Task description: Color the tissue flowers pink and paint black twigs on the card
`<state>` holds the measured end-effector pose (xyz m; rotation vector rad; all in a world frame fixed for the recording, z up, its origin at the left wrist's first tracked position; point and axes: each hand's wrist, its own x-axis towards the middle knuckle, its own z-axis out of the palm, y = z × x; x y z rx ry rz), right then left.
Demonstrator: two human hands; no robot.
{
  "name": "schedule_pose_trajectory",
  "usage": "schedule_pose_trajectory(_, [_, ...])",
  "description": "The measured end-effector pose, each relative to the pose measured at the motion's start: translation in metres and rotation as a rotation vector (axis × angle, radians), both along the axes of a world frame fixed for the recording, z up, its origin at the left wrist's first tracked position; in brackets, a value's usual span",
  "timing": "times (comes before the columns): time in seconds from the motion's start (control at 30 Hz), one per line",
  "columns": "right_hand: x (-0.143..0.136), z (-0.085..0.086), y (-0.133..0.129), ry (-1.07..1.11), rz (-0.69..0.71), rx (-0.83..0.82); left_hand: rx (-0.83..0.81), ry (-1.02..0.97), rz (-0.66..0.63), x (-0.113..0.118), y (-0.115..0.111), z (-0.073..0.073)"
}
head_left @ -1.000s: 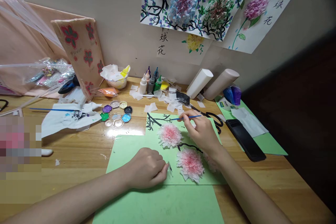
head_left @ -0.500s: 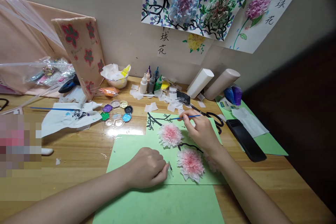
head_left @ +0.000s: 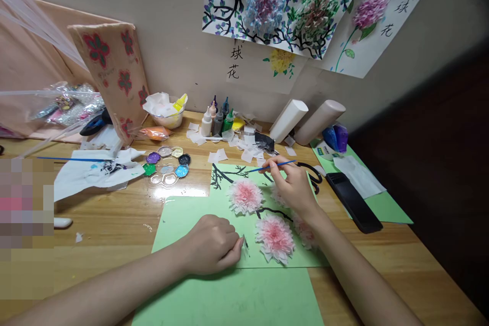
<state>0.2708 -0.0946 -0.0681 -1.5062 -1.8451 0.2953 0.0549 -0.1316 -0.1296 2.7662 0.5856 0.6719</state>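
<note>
Right hand [head_left: 293, 183] pinches a thin blue paintbrush [head_left: 278, 164] over green paper [head_left: 225, 224]; left fist [head_left: 214, 244], perhaps empty, rests there.

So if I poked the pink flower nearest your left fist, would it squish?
Probably: the flower looks papery, and its thin, frilly petals might crush easily. It's likely light, being mostly ruffles, and shouldn't roll, spread wide on the green paper.

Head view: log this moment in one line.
right hand: holds blue brush over green paper; left hand: closed, on green paper; pink flowers: on green paper; paint palette: on table
</note>
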Motion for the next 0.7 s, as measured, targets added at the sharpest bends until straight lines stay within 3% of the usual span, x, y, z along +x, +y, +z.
schedule_pose_trajectory(0.37, [0.0,-0.001,0.001,-0.026,-0.01,0.0,-0.007,-0.004,-0.004,0.0,0.001,0.001])
schedule_pose_trajectory(0.7, [0.0,0.008,-0.004,-0.026,-0.019,0.05,0.006,-0.005,-0.005,-0.001,0.0,0.0])
